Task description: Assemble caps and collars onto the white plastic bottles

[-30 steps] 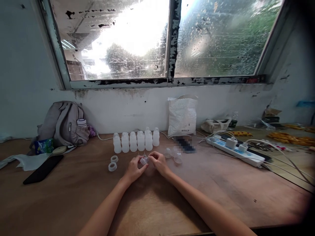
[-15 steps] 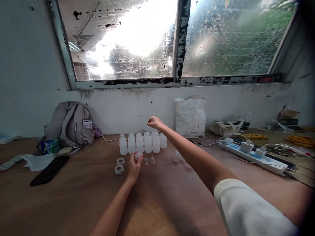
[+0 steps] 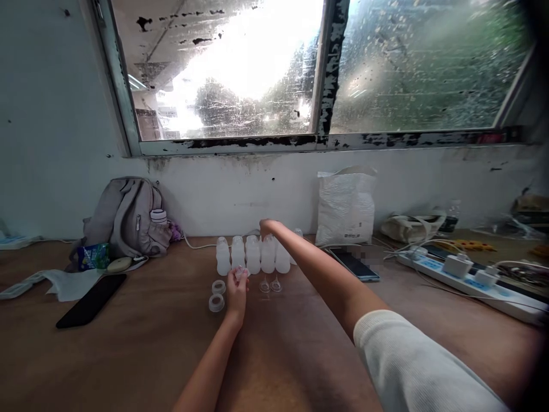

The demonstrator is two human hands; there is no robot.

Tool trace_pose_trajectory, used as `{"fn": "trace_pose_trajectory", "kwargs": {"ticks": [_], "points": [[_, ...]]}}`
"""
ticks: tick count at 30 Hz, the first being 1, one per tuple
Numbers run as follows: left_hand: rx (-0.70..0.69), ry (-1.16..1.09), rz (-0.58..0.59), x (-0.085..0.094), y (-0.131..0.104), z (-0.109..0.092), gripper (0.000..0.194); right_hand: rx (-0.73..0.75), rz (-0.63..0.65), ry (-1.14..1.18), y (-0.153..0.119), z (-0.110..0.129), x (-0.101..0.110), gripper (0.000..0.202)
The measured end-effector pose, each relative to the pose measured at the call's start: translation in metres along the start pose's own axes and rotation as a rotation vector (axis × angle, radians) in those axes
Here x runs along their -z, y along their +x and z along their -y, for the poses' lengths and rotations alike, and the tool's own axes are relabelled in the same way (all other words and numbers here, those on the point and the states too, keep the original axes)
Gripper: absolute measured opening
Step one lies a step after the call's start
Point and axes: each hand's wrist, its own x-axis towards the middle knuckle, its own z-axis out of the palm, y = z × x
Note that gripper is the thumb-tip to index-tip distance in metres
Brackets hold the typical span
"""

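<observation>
Six or so white bottles [image 3: 253,254] stood in a row near the wall. L hand [image 3: 237,290] pinched a small clear cap [image 3: 240,271] just in front of the row, fingers closed on it. R hand [image 3: 266,227] sat over the bottle tops, prob. to grip one; fingers curled, can't tell if grasping. Two rings [image 3: 217,295] lay beside L hand.
</observation>
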Motion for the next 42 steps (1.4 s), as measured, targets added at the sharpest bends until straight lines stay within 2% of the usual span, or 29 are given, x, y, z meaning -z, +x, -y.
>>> {"fn": "trace_pose_trajectory", "kwargs": {"ticks": [3,7,10,13,15,17,20,22,24,26,29,32,36,42], "points": [[0.011,-0.008,0.004,0.0,-0.001,0.0,0.029,-0.006,-0.048,0.011,-0.01,-0.004,0.013,0.027],[-0.005,-0.026,0.021,-0.001,-0.002,0.003,0.03,0.037,-0.26,0.071,-0.032,-0.013,0.048,0.021],[-0.026,-0.028,0.029,-0.002,-0.003,0.006,0.033,0.101,-0.447,0.122,-0.059,-0.024,0.072,0.023],[-0.041,-0.021,0.034,-0.002,-0.005,0.005,0.036,0.187,-0.535,0.173,-0.096,-0.037,0.078,0.024],[-0.058,-0.012,0.039,-0.002,-0.006,0.003,0.037,0.287,-0.589,0.269,-0.123,-0.047,0.066,0.024],[-0.079,-0.006,0.048,-0.002,-0.008,0.002,0.037,0.415,-0.604,0.411,-0.151,-0.057,0.04,0.03],[-0.142,-0.001,0.074,-0.005,-0.013,-0.001,0.036,0.541,-0.489,0.569,-0.188,-0.068,-0.012,0.034],[-0.214,-0.003,0.089,-0.007,-0.019,-0.004,0.036,0.553,-0.397,0.651,-0.205,-0.073,-0.046,0.034],[-0.291,-0.006,0.135,-0.01,-0.027,-0.009,0.037,0.574,-0.31,0.714,-0.214,-0.077,-0.072,0.033],[-0.345,0.0,0.235,-0.012,-0.037,-0.013,0.038,0.572,-0.313,0.786,-0.217,-0.079,-0.089,0.036],[-0.402,0.059,0.376,-0.015,-0.048,-0.018,0.037,0.599,-0.25,0.865,-0.217,-0.08,-0.106,0.046],[-0.478,0.173,0.427,-0.015,-0.051,-0.018,0.039,0.623,-0.156,0.857,-0.216,-0.081,-0.122,0.044],[-0.533,0.269,0.42,-0.015,-0.047,-0.014,0.038,0.61,-0.162,0.802,-0.218,-0.081,-0.135,0.035],[-0.505,0.353,0.383,-0.013,-0.042,-0.013,0.037,0.633,-0.124,0.853,-0.22,-0.079,-0.132,0.034]]}}
